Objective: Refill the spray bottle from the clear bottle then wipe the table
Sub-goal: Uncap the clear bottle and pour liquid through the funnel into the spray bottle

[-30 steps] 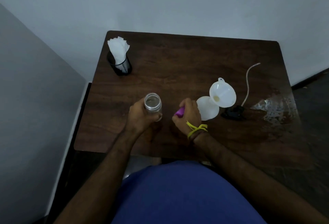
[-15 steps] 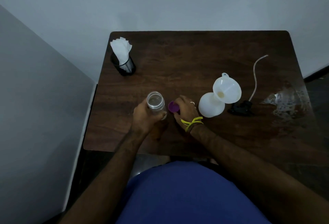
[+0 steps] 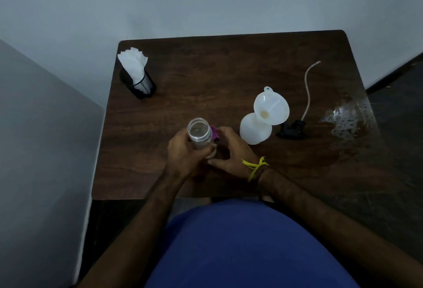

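My left hand (image 3: 183, 150) grips the clear bottle (image 3: 199, 132), which stands upright with its mouth uncovered near the table's front middle. A purple cap (image 3: 214, 132) lies just right of the bottle, half hidden behind it. My right hand (image 3: 231, 148) rests low on the table with fingers spread; its fingertips touch the cap and the thumb is well apart from it. The white spray bottle (image 3: 254, 133) stands to the right with a white funnel (image 3: 271, 109) tilted in its neck. Its black spray head (image 3: 291, 128) with a thin tube lies beside it.
A black mesh holder with white tissues (image 3: 138, 79) stands at the back left of the dark wooden table (image 3: 206, 77). A wet patch (image 3: 348, 118) glistens near the right edge. Walls close in behind and to the left.
My right hand carried the purple cap left to the clear bottle and lowered it to the table beside it. My left hand kept hold of the bottle.
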